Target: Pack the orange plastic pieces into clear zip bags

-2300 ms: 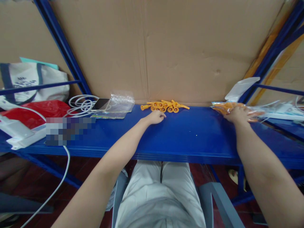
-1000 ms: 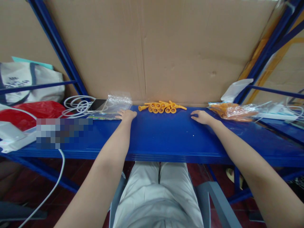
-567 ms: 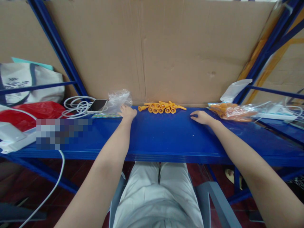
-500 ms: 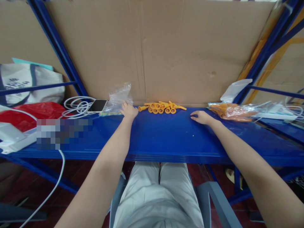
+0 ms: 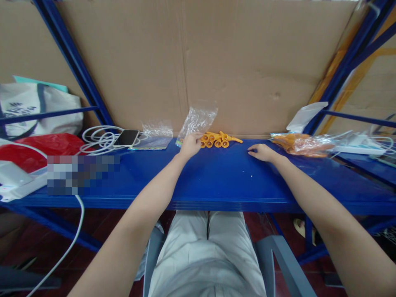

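My left hand (image 5: 189, 145) is closed on a clear plastic bag (image 5: 199, 119), which stands up above its fingers. Partly behind that hand lies a pile of several yellow horn-shaped pieces (image 5: 219, 139), their round flared ends turned towards me. My right hand (image 5: 261, 152) rests on the blue tabletop (image 5: 216, 177) to the right of the pile, fingers loosely bent and apart, holding nothing. More clear plastic bags (image 5: 156, 138) lie flat to the left of my left hand.
A phone (image 5: 126, 138) and a coiled white cable (image 5: 97, 138) lie at the left, near a red bag (image 5: 62, 144) and a white power strip (image 5: 27, 181). At the right sits a clear bag of orange pieces (image 5: 297, 144). A cardboard sheet (image 5: 232, 62) stands behind.
My left hand has moved right from the flat bags to the yellow pieces, bringing one clear bag with it. My right hand stays where it was.
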`<state>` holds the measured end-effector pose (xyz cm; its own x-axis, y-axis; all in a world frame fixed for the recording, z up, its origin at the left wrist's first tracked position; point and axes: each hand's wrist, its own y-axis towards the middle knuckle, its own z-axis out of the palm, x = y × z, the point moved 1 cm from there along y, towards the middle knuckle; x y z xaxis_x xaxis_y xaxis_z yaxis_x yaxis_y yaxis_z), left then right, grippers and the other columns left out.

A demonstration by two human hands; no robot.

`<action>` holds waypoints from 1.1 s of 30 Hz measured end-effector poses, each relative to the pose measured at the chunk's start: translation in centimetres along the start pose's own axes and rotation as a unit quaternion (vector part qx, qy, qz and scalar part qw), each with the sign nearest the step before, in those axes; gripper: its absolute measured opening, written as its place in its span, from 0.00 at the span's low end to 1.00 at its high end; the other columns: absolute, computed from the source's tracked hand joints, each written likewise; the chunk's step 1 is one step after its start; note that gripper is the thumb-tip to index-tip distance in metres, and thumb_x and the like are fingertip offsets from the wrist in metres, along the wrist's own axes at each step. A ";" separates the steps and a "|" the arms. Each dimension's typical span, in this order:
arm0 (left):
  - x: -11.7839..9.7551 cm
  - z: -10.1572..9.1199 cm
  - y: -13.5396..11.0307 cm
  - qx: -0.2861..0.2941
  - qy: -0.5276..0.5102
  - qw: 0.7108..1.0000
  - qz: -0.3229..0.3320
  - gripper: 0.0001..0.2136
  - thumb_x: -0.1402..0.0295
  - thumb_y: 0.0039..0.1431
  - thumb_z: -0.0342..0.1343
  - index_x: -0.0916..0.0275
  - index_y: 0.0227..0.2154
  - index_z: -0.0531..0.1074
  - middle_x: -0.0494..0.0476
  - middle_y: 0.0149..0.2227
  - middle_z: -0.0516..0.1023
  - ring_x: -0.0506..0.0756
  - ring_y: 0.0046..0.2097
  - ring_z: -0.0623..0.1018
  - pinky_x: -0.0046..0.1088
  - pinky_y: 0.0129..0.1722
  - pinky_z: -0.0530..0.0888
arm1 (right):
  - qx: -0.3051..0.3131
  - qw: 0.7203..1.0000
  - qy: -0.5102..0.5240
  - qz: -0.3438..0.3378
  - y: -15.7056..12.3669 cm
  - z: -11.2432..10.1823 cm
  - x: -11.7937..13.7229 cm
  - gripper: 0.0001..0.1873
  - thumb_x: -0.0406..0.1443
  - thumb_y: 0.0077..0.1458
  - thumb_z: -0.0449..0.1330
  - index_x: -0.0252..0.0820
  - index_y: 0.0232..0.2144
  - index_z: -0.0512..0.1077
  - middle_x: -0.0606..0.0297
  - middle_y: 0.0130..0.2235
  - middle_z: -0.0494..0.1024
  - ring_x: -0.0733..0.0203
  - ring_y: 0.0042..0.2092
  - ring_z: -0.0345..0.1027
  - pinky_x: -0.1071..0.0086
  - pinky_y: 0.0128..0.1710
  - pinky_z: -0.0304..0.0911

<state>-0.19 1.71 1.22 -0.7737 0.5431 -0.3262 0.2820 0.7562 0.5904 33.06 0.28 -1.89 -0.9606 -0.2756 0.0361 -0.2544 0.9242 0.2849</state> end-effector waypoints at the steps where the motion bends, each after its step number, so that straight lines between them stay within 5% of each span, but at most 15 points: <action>1: -0.2 0.3 0.0 0.019 -0.003 1.000 0.012 0.22 0.81 0.53 0.47 0.60 0.43 0.81 0.52 0.50 0.81 0.56 0.55 0.77 0.31 0.59 0.70 | 0.003 1.000 0.000 0.004 0.0 0.0 0.0 0.17 0.33 0.55 0.56 0.42 0.44 0.80 0.60 0.48 0.81 0.50 0.51 0.75 0.61 0.55 0.69; 9: -0.4 0.4 -0.1 0.139 0.013 0.990 0.024 0.15 0.80 0.48 0.48 0.64 0.26 0.82 0.52 0.26 0.82 0.54 0.34 0.81 0.26 0.39 0.76 | 0.019 1.000 -0.008 0.014 -0.2 -0.5 0.7 0.18 0.34 0.57 0.55 0.39 0.46 0.79 0.58 0.49 0.80 0.50 0.51 0.75 0.61 0.56 0.68; 17: -0.4 0.4 -0.4 0.171 -0.047 0.984 -0.010 0.12 0.80 0.44 0.48 0.64 0.16 0.75 0.50 0.19 0.75 0.50 0.26 0.77 0.21 0.28 0.72 | 0.011 1.000 -0.003 0.014 -0.1 -0.2 0.3 0.17 0.33 0.56 0.56 0.41 0.45 0.80 0.60 0.48 0.81 0.51 0.51 0.75 0.61 0.55 0.68; 26: -0.4 0.7 -0.6 0.231 -0.047 0.969 -0.078 0.13 0.81 0.47 0.48 0.67 0.25 0.78 0.49 0.21 0.74 0.45 0.19 0.69 0.18 0.20 0.66 | -0.015 0.999 0.038 0.000 0.3 0.6 -0.7 0.17 0.34 0.55 0.57 0.41 0.45 0.79 0.57 0.48 0.81 0.49 0.50 0.76 0.58 0.54 0.69; 33: -0.3 0.8 -0.7 0.269 -0.014 0.960 -0.076 0.16 0.81 0.46 0.48 0.66 0.32 0.80 0.50 0.23 0.75 0.47 0.21 0.71 0.19 0.22 0.67 | -0.150 0.980 0.094 -0.092 0.4 0.4 0.2 0.29 0.36 0.57 0.55 0.41 0.61 0.66 0.54 0.63 0.67 0.48 0.65 0.59 0.49 0.65 0.56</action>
<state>0.30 1.32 0.31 -0.8157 0.4163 -0.4017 0.4259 0.9021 0.0700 32.68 0.71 -2.14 -0.8568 -0.5002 0.1252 -0.3501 0.7425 0.5710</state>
